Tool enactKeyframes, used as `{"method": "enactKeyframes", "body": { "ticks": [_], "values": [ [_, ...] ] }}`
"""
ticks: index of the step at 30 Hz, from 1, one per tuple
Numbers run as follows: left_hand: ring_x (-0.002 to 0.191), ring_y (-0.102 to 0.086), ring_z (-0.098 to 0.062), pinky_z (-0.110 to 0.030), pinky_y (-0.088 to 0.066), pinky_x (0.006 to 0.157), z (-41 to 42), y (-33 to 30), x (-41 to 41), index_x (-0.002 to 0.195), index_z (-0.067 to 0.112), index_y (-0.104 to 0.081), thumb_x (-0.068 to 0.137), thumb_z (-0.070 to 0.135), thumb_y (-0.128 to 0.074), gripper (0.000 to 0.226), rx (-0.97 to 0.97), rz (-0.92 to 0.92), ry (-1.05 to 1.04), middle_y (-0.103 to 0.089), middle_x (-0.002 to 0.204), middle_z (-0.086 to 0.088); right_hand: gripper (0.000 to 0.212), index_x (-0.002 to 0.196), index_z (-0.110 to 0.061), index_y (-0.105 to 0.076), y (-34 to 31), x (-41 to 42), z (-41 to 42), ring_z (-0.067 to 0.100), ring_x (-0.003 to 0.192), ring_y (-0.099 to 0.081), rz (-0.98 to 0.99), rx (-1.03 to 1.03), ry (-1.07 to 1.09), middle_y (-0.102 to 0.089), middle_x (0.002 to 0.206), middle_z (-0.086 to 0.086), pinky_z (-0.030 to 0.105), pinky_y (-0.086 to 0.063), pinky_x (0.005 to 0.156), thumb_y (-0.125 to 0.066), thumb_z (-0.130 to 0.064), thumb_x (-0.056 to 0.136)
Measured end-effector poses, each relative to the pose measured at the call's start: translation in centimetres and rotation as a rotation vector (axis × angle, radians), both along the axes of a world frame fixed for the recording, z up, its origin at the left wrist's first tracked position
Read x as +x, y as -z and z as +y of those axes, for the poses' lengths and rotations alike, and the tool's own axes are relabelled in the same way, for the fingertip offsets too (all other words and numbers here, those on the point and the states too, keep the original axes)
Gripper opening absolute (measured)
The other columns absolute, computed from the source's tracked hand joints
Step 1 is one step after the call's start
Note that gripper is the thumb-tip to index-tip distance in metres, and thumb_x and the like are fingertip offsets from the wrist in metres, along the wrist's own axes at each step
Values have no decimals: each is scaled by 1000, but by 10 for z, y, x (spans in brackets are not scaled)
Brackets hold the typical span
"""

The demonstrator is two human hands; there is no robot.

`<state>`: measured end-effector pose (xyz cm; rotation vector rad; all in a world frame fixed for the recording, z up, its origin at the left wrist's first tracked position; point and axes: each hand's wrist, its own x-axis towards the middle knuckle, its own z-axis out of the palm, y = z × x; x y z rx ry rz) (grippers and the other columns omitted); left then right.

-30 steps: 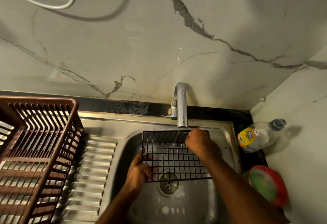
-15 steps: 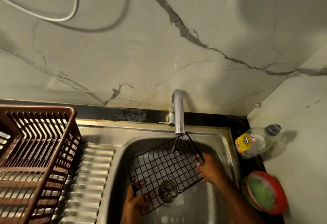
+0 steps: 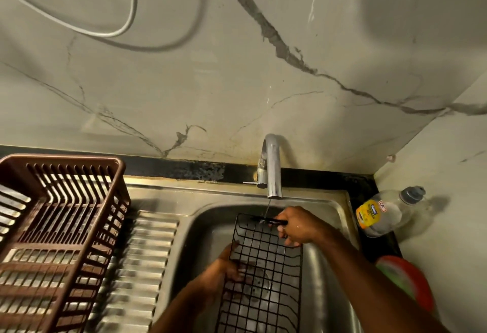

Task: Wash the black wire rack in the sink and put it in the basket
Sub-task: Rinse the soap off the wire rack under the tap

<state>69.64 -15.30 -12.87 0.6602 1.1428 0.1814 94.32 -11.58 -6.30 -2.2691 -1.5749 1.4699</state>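
A marble-veined wall backs a steel sink (image 3: pixel 205 227) with a chrome tap (image 3: pixel 272 172) running a thin stream. The right hand (image 3: pixel 297 227) is curled tight on the far edge of the black wire rack (image 3: pixel 266 274), under the water. The left hand (image 3: pixel 224 272) clasps the rack's left edge, fingers partly behind the wires. The rack stands over the drain, its near end cut off. A brown basket (image 3: pixel 79 164) sits well to the left.
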Motion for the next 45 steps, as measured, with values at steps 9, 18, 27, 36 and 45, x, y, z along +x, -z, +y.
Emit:
{"method": "enactKeyframes", "body": {
  "ticks": [9, 18, 27, 36, 45],
  "values": [
    [94, -73, -41, -48, -55, 81, 0, -14, 34, 126, 17, -56, 60, 2, -42, 70, 23, 56, -219, -76, 102, -21, 35, 119, -25, -66, 26, -66, -40, 19, 112, -60, -428, 545, -253, -64, 121, -3, 36, -53, 94, -70, -15, 85],
    [87, -73, -38, -45, -56, 80, -14, -27, 48, 123, 17, -57, 80, -7, -38, 53, 43, 101, -161, -74, 107, -27, 34, 124, -19, -68, 16, -75, 4, 21, 106, -67, -166, 294, -246, -69, 118, 4, 27, -54, 81, -60, -6, 93],
    [84, -72, -34, -43, -57, 74, -12, -36, 54, 124, 19, -56, 82, -4, -42, 50, 83, 94, -205, -74, 104, -25, 15, 107, -15, -67, 7, -66, -2, 17, 88, -65, -592, 223, -46, -68, 100, 5, 28, -56, 75, -58, -24, 99],
    [77, -74, -34, -41, -57, 71, -15, -37, 55, 122, 22, -57, 82, -7, -41, 52, 100, 146, -188, -77, 96, -22, 17, 100, -11, -72, -5, -82, 14, 27, 88, -68, -442, 391, -482, -70, 94, 10, 37, -56, 79, -60, -22, 93],
    [73, -72, -33, -37, -53, 64, -13, -34, 52, 128, 17, -53, 86, -6, -39, 50, 74, 93, -282, -75, 97, -25, 26, 120, -12, -64, 5, -62, 7, 23, 109, -64, -491, 208, 99, -68, 116, 10, 32, -55, 93, -62, -26, 98]
  ]
}}
